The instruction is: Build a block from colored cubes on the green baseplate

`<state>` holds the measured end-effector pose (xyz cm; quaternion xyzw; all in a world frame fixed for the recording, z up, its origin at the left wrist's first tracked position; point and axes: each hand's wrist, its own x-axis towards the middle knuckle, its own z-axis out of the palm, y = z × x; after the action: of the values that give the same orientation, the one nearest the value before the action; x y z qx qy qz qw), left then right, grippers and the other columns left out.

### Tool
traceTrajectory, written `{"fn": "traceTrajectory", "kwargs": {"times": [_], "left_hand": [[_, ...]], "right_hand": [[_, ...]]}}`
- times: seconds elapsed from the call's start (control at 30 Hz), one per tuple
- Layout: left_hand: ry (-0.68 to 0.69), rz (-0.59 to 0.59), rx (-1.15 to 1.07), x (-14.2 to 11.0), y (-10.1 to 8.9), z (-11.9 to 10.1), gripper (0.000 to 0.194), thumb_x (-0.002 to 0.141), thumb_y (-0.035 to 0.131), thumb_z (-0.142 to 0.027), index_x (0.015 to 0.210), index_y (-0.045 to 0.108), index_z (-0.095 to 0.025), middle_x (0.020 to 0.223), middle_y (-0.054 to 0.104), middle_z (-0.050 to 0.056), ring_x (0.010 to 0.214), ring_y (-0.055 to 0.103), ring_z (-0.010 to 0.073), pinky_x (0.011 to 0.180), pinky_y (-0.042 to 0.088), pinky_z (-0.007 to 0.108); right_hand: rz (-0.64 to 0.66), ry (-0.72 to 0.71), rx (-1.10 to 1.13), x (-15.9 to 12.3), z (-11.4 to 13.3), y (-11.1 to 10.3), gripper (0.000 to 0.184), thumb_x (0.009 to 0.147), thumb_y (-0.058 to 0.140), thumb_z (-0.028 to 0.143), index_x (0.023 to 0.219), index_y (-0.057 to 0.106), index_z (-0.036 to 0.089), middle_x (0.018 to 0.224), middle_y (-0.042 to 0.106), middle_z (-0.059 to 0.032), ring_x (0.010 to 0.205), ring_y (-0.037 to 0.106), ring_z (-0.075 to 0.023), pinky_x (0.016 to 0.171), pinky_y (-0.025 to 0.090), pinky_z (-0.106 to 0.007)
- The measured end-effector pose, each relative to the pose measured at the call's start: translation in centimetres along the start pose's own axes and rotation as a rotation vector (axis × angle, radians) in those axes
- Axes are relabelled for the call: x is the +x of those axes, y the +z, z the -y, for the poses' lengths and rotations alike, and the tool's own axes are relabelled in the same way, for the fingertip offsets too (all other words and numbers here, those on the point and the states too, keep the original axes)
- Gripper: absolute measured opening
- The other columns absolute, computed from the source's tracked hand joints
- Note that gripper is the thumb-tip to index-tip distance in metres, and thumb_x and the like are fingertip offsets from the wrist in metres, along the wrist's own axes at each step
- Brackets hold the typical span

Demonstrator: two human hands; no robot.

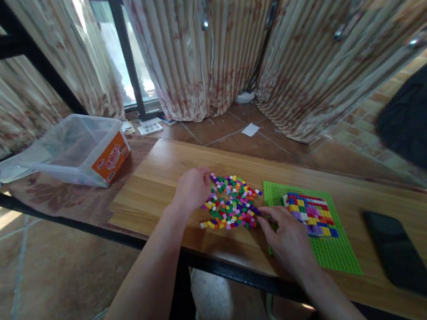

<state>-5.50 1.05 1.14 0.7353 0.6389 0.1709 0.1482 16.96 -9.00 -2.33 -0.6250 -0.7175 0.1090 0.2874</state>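
Observation:
A loose pile of small multicoloured toy bricks [234,208] lies on the wooden table [180,157]. My left hand [194,187] rests at the pile's left edge, its fingers curled together and pointing down; whatever they hold, if anything, is hidden. At the pile's right edge, my right hand [288,237] reaches in with thumb and forefinger slightly apart, close to some purple bricks. Its palm covers part of a green studded baseplate [336,257]. On that plate sits a block of bricks [311,212] in red, yellow, blue, white and purple, laid in rows.
A black phone [401,254] lies right of the baseplate. To the left, a clear plastic bin [74,149] with an orange label stands on a brown cloth [45,200]. Patterned curtains [196,49] hang behind the table, and a dark metal bar [234,267] runs along its near edge.

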Motion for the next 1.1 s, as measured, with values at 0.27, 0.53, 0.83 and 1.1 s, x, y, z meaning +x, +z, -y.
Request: {"fn": "traceTrajectory", "kwargs": {"times": [0.27,0.53,0.83,1.1], "left_hand": [[-0.064,0.157,0.129,-0.3,-0.7,1.1,0.021,0.079,0.048,-0.016,0.072,0.068,-0.017,0.073,0.071,0.010,0.073,0.067,0.0217,0.064,0.049,0.027],[-0.018,0.219,0.094,-0.5,-0.4,-0.2,0.024,0.079,0.046,-0.013,0.073,0.070,-0.016,0.071,0.070,0.009,0.069,0.065,0.0177,0.062,0.046,0.025],[0.089,0.261,-0.069,-0.4,0.0,-0.8,0.031,0.081,0.042,-0.012,0.073,0.071,-0.017,0.068,0.069,0.004,0.062,0.060,0.0141,0.061,0.044,0.023],[0.082,0.228,-0.104,-0.2,-0.1,0.1,0.025,0.077,0.053,-0.016,0.085,0.076,-0.021,0.076,0.073,0.003,0.072,0.065,0.0159,0.069,0.048,0.024]], "right_hand": [[-0.019,-0.057,0.016,0.2,-0.2,0.8,0.024,0.088,0.050,0.027,0.108,0.063,0.022,0.104,0.064,-0.0105,0.099,0.058,-0.0262,0.089,0.047,-0.047],[0.040,-0.033,0.135,0.5,0.3,1.2,0.025,0.088,0.049,0.023,0.108,0.064,0.020,0.106,0.064,-0.0097,0.100,0.060,-0.0234,0.091,0.049,-0.043],[0.017,-0.111,0.195,0.4,1.1,1.4,0.023,0.090,0.050,0.027,0.106,0.067,0.025,0.114,0.063,-0.0087,0.106,0.060,-0.0229,0.093,0.050,-0.043],[0.010,-0.121,0.167,0.3,1.0,1.4,0.021,0.090,0.053,0.027,0.103,0.068,0.022,0.114,0.064,-0.0087,0.105,0.060,-0.0222,0.094,0.050,-0.042]]}}
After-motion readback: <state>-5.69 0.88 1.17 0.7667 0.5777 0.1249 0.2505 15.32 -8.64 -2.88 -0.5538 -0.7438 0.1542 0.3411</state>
